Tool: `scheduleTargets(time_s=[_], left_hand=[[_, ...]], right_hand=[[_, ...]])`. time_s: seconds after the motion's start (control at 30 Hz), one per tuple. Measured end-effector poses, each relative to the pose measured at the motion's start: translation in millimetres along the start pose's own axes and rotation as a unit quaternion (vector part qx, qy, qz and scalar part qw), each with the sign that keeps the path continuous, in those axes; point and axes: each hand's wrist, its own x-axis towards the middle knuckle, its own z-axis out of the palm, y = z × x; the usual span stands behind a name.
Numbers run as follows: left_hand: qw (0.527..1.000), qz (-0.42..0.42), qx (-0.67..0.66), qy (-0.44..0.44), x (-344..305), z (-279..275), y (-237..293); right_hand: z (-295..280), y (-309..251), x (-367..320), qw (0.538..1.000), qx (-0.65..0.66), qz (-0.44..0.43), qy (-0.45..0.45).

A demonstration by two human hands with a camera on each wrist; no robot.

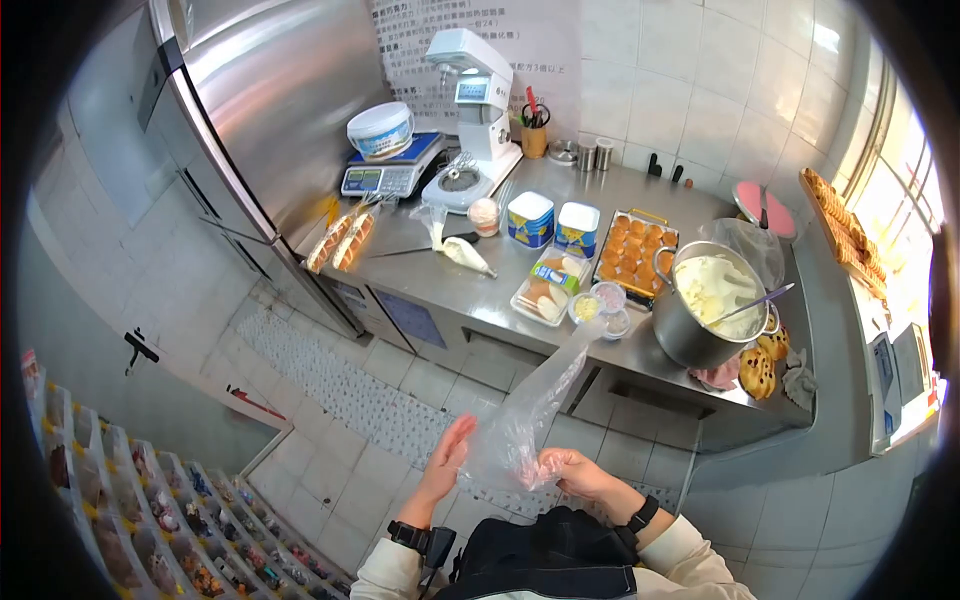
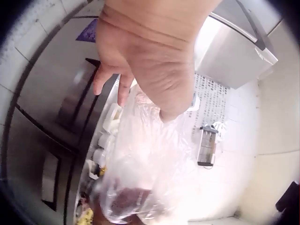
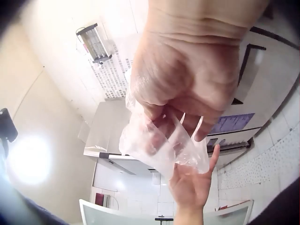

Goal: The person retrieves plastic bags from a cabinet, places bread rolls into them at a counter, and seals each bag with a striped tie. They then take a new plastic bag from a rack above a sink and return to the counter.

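In front of the stainless counter (image 1: 450, 285), over the tiled floor (image 1: 340, 470): clear plastic bag (image 1: 525, 405), thin crinkly film, long and tapering, upper tip reaching up to the counter's front edge. Right hand (image 1: 572, 470) grips the bunched lower end, fingers curled round the film. Left hand (image 1: 447, 455) spread wide, fingers straight, holding nothing; its palm lies against the bag's side.

On the counter: steel stockpot (image 1: 690, 340), cylindrical, pale creamy fill, a metal handle sticking out. Beside it a rectangular tray of round golden buns (image 1: 635, 245). White stand mixer (image 1: 478, 100) at the counter's back.

Hard to read: both wrist views are blurred. A pinkish patch shows through the film at the bag's lower end; can't tell whether it's contents or the right hand behind it.
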Motion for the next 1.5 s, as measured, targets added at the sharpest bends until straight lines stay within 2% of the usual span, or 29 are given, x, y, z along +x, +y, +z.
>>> scheduleTargets(time_s=[0.13, 0.2, 0.23, 0.27, 0.3, 0.33, 0.4, 0.43, 0.5, 0.53, 0.6, 0.67, 0.73, 0.77, 0.87, 0.93, 0.97, 1.0, 1.03, 1.07, 1.1, 1.13, 1.17, 1.2, 1.23, 1.33, 1.4, 1.47, 1.5], left_hand=[[0.998, 0.050, -0.016, -0.023, 29.5, 42.5, 26.4], [0.992, 0.036, -0.005, -0.124, 38.3, 56.0, 31.6], [0.991, 0.032, -0.005, -0.129, 40.6, 64.9, 32.0], [0.978, -0.031, -0.169, -0.118, 44.2, 74.9, 31.5], [0.934, -0.094, -0.328, -0.103, 48.8, 85.4, 31.7], [0.933, -0.099, -0.328, -0.107, 51.0, 95.4, 34.3], [0.934, -0.029, -0.355, -0.002, 51.8, 112.1, 41.9], [0.934, -0.029, -0.355, 0.001, 53.1, 115.6, 38.5], [0.979, 0.032, -0.200, 0.004, 49.9, 117.1, 31.3], [0.980, 0.033, -0.196, 0.020, 47.8, 115.1, 33.0], [0.993, 0.084, 0.039, -0.071, 44.9, 109.5, 43.2], [0.991, 0.096, 0.002, -0.092, 46.5, 107.3, 55.4], [0.984, 0.111, -0.038, -0.131, 44.6, 104.9, 61.3], [0.988, 0.107, -0.030, -0.110, 42.4, 102.0, 62.9], [0.991, 0.103, 0.013, -0.088, 41.8, 95.8, 70.5], [0.991, 0.098, 0.046, -0.083, 42.0, 89.8, 73.6], [0.989, 0.109, 0.048, -0.092, 41.2, 87.1, 73.4], [0.987, 0.121, 0.050, -0.099, 40.3, 85.1, 73.2], [0.987, 0.123, 0.046, -0.097, 39.6, 85.2, 73.4], [0.995, 0.070, 0.061, -0.027, 39.1, 87.9, 74.7], [0.996, 0.018, 0.075, 0.045, 37.8, 90.1, 74.6], [0.996, 0.023, 0.072, 0.054, 37.4, 89.3, 69.3], [0.993, 0.000, 0.039, 0.108, 40.4, 87.3, 60.1], [0.986, -0.023, 0.007, 0.163, 42.2, 87.4, 54.8], [0.984, -0.020, 0.008, 0.177, 43.4, 89.2, 50.9], [0.970, -0.003, -0.023, 0.242, 48.7, 90.5, 43.4], [0.982, 0.061, 0.081, 0.157, 51.5, 82.4, 34.9], [0.981, 0.065, 0.144, 0.116, 51.8, 80.0, 35.7], [0.973, 0.067, 0.208, 0.078, 52.8, 78.9, 36.2]], right_hand=[[-22.1, -20.8, -19.9, 0.999, -0.002, -0.008, 0.047], [-30.0, -34.6, -31.7, 0.991, 0.062, 0.038, 0.109], [-36.4, -38.7, -35.4, 0.991, 0.066, 0.036, 0.112], [-44.2, -43.9, -36.9, 0.990, 0.113, -0.033, 0.073], [-51.4, -51.4, -39.7, 0.982, 0.156, -0.102, 0.033], [-57.7, -59.7, -44.7, 0.981, 0.158, -0.106, 0.038], [-62.7, -86.0, -54.1, 0.987, 0.108, -0.117, -0.019], [-68.6, -97.6, -60.4, 0.987, 0.110, -0.114, -0.019], [-83.9, -117.0, -73.1, 0.979, -0.167, -0.058, -0.106], [-94.3, -121.4, -76.4, 0.978, -0.161, -0.051, -0.119], [-111.6, -124.3, -82.7, 0.989, -0.078, -0.025, -0.122], [-118.9, -135.7, -88.3, 0.998, -0.007, -0.001, -0.061], [-133.7, -132.5, -83.7, 0.997, -0.045, -0.013, -0.059], [-131.8, -134.0, -81.8, 0.997, -0.043, -0.018, -0.054], [-117.9, -146.0, -60.7, 0.991, -0.070, -0.104, -0.051], [-105.2, -159.5, -50.8, 0.976, -0.030, -0.203, -0.074], [-100.7, -158.8, -45.0, 0.976, -0.031, -0.202, -0.073], [-96.5, -157.8, -38.9, 0.974, -0.072, -0.209, 0.053], [-93.8, -157.9, -35.6, 0.954, -0.112, -0.212, 0.177], [-91.2, -156.1, -37.3, 0.954, -0.117, -0.210, 0.177], [-86.5, -151.2, -41.6, 0.854, -0.329, -0.298, 0.271], [-80.3, -147.5, -43.5, 0.695, -0.517, -0.369, 0.338], [-66.2, -150.7, -48.3, 0.697, -0.572, -0.364, 0.234], [-44.0, -160.8, -53.8, 0.766, -0.586, -0.255, 0.073], [-24.8, -159.9, -52.2, 0.804, -0.575, -0.145, -0.048], [5.2, -126.0, -41.1, 0.818, -0.550, -0.150, -0.082], [3.2, -114.8, -18.5, 0.796, -0.571, -0.195, -0.052], [-10.5, -107.0, 8.8, 0.832, -0.535, -0.128, 0.070], [-26.5, -107.6, 22.9, 0.868, -0.494, 0.004, 0.047]])
